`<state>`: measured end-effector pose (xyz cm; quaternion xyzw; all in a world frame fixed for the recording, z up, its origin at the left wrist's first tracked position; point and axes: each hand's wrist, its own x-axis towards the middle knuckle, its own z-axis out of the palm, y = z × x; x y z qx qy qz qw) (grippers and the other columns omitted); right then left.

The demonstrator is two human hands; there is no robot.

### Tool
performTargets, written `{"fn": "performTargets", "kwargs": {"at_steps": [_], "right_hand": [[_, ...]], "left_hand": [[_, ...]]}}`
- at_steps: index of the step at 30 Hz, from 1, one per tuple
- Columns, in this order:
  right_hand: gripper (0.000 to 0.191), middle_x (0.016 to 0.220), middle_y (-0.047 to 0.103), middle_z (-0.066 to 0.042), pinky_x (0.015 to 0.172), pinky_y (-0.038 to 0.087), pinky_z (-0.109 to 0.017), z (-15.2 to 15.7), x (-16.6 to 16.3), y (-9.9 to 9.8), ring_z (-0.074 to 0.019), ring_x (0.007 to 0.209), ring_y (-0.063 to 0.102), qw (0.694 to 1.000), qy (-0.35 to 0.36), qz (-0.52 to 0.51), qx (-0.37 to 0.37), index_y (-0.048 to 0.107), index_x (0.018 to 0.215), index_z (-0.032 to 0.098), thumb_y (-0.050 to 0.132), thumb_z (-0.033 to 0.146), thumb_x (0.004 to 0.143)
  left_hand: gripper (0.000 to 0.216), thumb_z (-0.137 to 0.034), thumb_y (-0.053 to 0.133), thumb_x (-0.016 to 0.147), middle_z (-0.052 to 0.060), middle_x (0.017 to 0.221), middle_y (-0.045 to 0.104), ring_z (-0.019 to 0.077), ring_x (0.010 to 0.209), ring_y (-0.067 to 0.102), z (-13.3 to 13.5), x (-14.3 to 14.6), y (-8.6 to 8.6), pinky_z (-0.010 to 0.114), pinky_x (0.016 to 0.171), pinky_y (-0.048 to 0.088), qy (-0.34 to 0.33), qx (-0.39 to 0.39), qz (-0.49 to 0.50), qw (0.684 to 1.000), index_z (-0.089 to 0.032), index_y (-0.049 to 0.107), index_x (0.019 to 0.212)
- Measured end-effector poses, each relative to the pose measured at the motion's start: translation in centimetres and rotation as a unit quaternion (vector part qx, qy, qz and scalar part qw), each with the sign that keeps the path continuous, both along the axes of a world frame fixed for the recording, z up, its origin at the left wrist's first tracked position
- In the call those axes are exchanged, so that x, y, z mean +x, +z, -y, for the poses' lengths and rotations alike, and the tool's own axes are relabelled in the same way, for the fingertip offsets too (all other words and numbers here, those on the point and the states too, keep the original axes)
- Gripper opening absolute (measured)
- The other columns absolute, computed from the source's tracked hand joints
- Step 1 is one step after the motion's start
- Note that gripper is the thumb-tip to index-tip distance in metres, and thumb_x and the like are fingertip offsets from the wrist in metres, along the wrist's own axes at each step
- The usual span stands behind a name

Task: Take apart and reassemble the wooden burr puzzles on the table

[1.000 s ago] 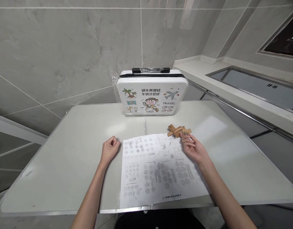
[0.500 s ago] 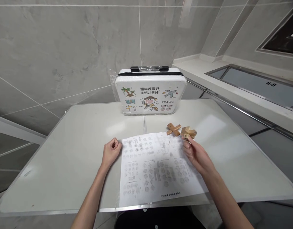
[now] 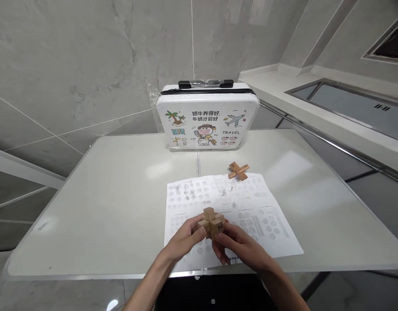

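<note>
A light wooden burr puzzle [image 3: 209, 220], built of interlocking blocks, is held up above the paper sheet. My left hand [image 3: 188, 235] grips it from the left, thumb on the near side. From the right, my right hand [image 3: 240, 244] grips it too, with some lower fingers hanging below. A dark mark shows on one block face. Under both hands lies the white instruction sheet [image 3: 279, 229] with rows of small printed diagrams. At the sheet's far edge rests a second, browner cross-shaped wooden puzzle [image 3: 239, 171], untouched.
A white suitcase [image 3: 205, 121] with cartoon prints, wrapped in clear plastic, stands at the back of the folding table [image 3: 121, 194]. Behind it rises a grey tiled wall [image 3: 88, 56]. To the right runs a counter [image 3: 266, 80] with an inset glass panel.
My right hand has brought the lighter puzzle from the sheet's far right to the middle, nearer me. My left hand has moved right, opened from a fist and taken hold of it.
</note>
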<state>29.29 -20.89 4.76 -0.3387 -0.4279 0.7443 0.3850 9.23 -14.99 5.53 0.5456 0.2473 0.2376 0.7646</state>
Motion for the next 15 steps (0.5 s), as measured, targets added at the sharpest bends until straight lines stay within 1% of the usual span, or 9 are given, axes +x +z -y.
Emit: {"fn": "performTargets", "kwargs": {"at_steps": [3, 5, 6, 10, 11, 13, 15], "right_hand": [[0.046, 0.076, 0.066, -0.003, 0.050, 0.046, -0.023, 0.3, -0.6, -0.9, -0.0108, 0.055, 0.058, 0.998, 0.029, -0.051, -0.004, 0.067, 0.092, 0.015, 0.063, 0.059, 0.103], [0.049, 0.077, 0.067, -0.004, 0.047, 0.044, -0.021, 0.6, -0.9, -1.4, -0.0106, 0.055, 0.059, 0.995, 0.051, -0.083, -0.009, 0.069, 0.090, 0.014, 0.063, 0.060, 0.102], [0.049, 0.077, 0.067, -0.004, 0.046, 0.043, -0.020, 0.6, -1.0, -1.7, -0.0102, 0.054, 0.059, 0.994, 0.059, -0.096, -0.014, 0.069, 0.090, 0.014, 0.064, 0.061, 0.101], [0.044, 0.072, 0.066, -0.001, 0.041, 0.038, -0.019, 0.8, -1.1, -1.8, -0.0087, 0.049, 0.055, 0.990, 0.066, -0.123, -0.035, 0.068, 0.096, 0.016, 0.074, 0.059, 0.095], [0.042, 0.071, 0.065, 0.000, 0.041, 0.038, -0.019, 0.8, -1.1, -1.6, -0.0086, 0.048, 0.055, 0.990, 0.068, -0.122, -0.036, 0.068, 0.094, 0.016, 0.077, 0.057, 0.093], [0.039, 0.067, 0.063, 0.001, 0.043, 0.038, -0.020, 0.8, -1.1, -1.1, -0.0084, 0.048, 0.053, 0.992, 0.062, -0.104, -0.038, 0.069, 0.086, 0.016, 0.082, 0.053, 0.088], [0.038, 0.063, 0.060, 0.002, 0.046, 0.038, -0.021, 0.7, -1.0, -0.6, -0.0080, 0.048, 0.051, 0.996, 0.036, -0.071, -0.044, 0.069, 0.078, 0.016, 0.085, 0.049, 0.085]], "left_hand": [[0.075, -0.075, 0.068, 0.089, 0.018, 0.118, 0.077, 0.0283, 0.083, 0.076, 0.7, -0.3, 0.0, 0.046, 0.092, 0.057, 0.000, -0.045, 0.026, 0.999, -0.019, 0.070, 0.138], [0.075, -0.073, 0.075, 0.085, 0.017, 0.111, 0.078, 0.0260, 0.074, 0.075, 1.1, -0.5, 0.0, 0.044, 0.086, 0.058, -0.011, -0.063, 0.035, 0.997, -0.019, 0.070, 0.137], [0.075, -0.071, 0.079, 0.082, 0.017, 0.111, 0.078, 0.0262, 0.073, 0.075, 1.3, -0.5, 0.0, 0.044, 0.085, 0.058, -0.014, -0.070, 0.043, 0.997, -0.019, 0.070, 0.136], [0.079, -0.064, 0.091, 0.072, 0.017, 0.125, 0.074, 0.0287, 0.080, 0.077, 1.7, -0.6, -0.1, 0.044, 0.083, 0.059, -0.026, -0.116, 0.082, 0.990, -0.023, 0.069, 0.136], [0.080, -0.062, 0.093, 0.070, 0.017, 0.127, 0.073, 0.0303, 0.085, 0.077, 1.7, -0.6, -0.1, 0.044, 0.085, 0.059, -0.027, -0.120, 0.086, 0.989, -0.023, 0.069, 0.135], [0.081, -0.059, 0.097, 0.066, 0.017, 0.128, 0.072, 0.0348, 0.102, 0.075, 1.8, -0.6, 0.0, 0.045, 0.094, 0.056, -0.022, -0.111, 0.086, 0.990, -0.022, 0.071, 0.133], [0.083, -0.058, 0.099, 0.062, 0.017, 0.130, 0.071, 0.0381, 0.118, 0.069, 1.8, -0.6, 0.1, 0.046, 0.102, 0.052, -0.002, -0.089, 0.079, 0.993, -0.021, 0.071, 0.131]]}}
